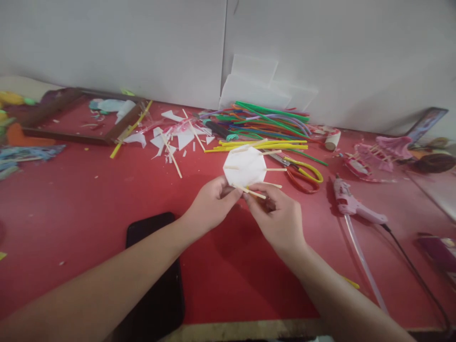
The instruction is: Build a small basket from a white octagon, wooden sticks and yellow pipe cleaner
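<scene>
Both hands hold a white many-sided piece (pixel 245 166) just above the red table, with several short pale sticks (pixel 276 169) standing out from it. My left hand (pixel 213 202) pinches its near left edge between thumb and fingers. Close by, my right hand (pixel 280 213) grips the near right edge beside one of the sticks, the thumbs almost touching. Some fingertips are hidden behind the piece. Behind it lie scissors (pixel 302 173) with yellow and red handles.
Pipe cleaners (pixel 267 118) in many colours lie at the back, near white paper scraps (pixel 183 137). A pink glue gun (pixel 352 202) rests at right with its cord. A dark phone (pixel 156 285) lies under my left forearm. A brown frame (pixel 67 135) is at left.
</scene>
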